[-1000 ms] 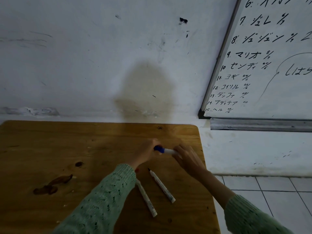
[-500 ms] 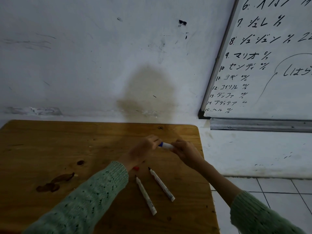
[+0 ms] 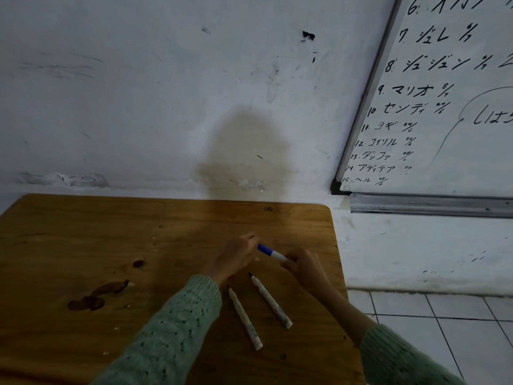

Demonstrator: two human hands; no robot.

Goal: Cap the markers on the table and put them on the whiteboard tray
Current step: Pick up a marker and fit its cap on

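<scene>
A white marker with a blue cap [image 3: 270, 252] is held above the wooden table [image 3: 111, 245] between both hands. My left hand [image 3: 234, 257] pinches the blue cap end, and my right hand [image 3: 304, 263] grips the white barrel. Two uncapped white markers lie on the table just below the hands: one [image 3: 245, 318] with a reddish tip beside my left sleeve, the other [image 3: 270, 300] with a black tip to its right. A small red thing, perhaps a cap [image 3: 231, 277], peeks out under my left wrist. The metal whiteboard tray [image 3: 430, 205] runs along the wall at the right.
A whiteboard [image 3: 458, 93] covered with handwriting hangs above the tray. The table stands against a stained white wall; its right edge drops to a white tiled floor [image 3: 458, 329]. Dark stains [image 3: 94, 295] mark the table's left part.
More of the blue cap shows between my hands now, and the marker has tilted so its cap end points up-left. The two markers on the table have not moved.
</scene>
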